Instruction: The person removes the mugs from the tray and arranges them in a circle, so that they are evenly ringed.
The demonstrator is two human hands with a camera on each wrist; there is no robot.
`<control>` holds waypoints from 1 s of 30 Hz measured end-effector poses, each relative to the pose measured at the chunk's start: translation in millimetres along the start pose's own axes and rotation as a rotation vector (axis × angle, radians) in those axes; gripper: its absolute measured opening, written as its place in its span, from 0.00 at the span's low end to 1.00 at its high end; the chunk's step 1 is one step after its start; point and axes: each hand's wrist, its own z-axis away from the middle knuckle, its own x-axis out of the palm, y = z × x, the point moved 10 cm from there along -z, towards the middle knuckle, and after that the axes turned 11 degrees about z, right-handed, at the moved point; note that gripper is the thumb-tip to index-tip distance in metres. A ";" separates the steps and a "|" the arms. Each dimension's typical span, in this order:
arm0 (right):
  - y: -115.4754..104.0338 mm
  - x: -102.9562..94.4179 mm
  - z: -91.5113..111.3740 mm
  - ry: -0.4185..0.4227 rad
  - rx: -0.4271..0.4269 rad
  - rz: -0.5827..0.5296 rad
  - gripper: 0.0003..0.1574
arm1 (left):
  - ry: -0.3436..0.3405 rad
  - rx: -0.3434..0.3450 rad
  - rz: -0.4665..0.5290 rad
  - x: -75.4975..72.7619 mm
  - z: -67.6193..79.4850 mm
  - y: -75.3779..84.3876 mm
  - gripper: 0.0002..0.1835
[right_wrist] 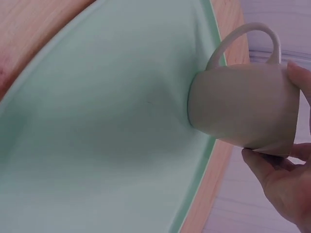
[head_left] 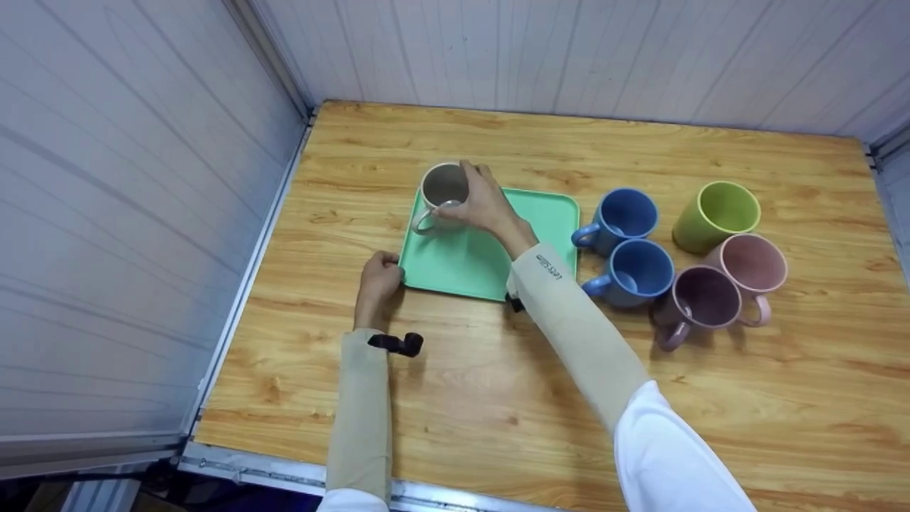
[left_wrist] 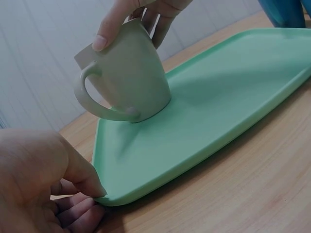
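A light grey-beige mug (head_left: 443, 183) stands upright at the far left corner of a green tray (head_left: 462, 267); its base appears to rest on the tray. My right hand (head_left: 490, 203) grips the mug by its rim, with the thumb on the near side and the fingers across the far side. The mug's handle (left_wrist: 87, 99) points left and towards me. At the tray's near left corner my left hand (head_left: 379, 281) pinches the rim, the thumb (left_wrist: 90, 179) on top and the other fingers curled beneath or beside it.
Right of the tray stand two blue mugs (head_left: 633, 274), a yellow-green mug (head_left: 725, 210), a pink mug (head_left: 755, 263) and a dark purple mug (head_left: 705, 297), closely grouped. The nearest blue handles reach the tray's right edge. White panels (head_left: 178, 178) border the wooden table (head_left: 455, 398).
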 end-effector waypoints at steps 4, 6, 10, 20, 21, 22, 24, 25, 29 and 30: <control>0.6 -3.8 2.2 0.004 0.010 0.041 0.65 | 0.001 0.002 0.009 0.0 -0.7 -0.7 0.19; 2.0 -6.5 3.2 0.018 0.014 0.048 0.65 | 0.000 0.008 0.012 0.0 -1.1 -0.4 0.19; 7.2 -12.3 3.4 0.043 0.020 0.054 0.65 | -0.005 0.002 0.017 -1.6 -1.2 -0.4 0.19; 22.4 -39.3 2.5 0.090 0.073 0.048 0.65 | -0.001 0.032 -0.065 -6.1 -4.0 0.2 0.20; 23.8 -42.5 2.5 0.096 0.080 0.049 0.66 | -0.002 0.031 -0.063 -6.1 -3.9 0.0 0.20; 25.6 -46.0 2.7 0.104 0.085 0.050 0.66 | -0.003 0.029 -0.062 -6.1 -3.7 -0.1 0.20; 30.2 -53.2 3.5 0.115 0.101 0.055 0.67 | -0.007 0.028 -0.062 -5.8 -3.3 -0.1 0.20; 33.1 -57.0 4.0 0.120 0.112 0.056 0.67 | -0.010 0.028 -0.063 -5.4 -3.0 0.1 0.20; 47.4 -73.9 5.9 0.133 0.159 0.070 0.68 | -0.012 0.033 -0.069 -4.9 -2.8 1.0 0.20; 51.1 -78.9 6.4 0.139 0.171 0.075 0.68 | -0.011 0.037 -0.068 -4.9 -2.9 1.5 0.20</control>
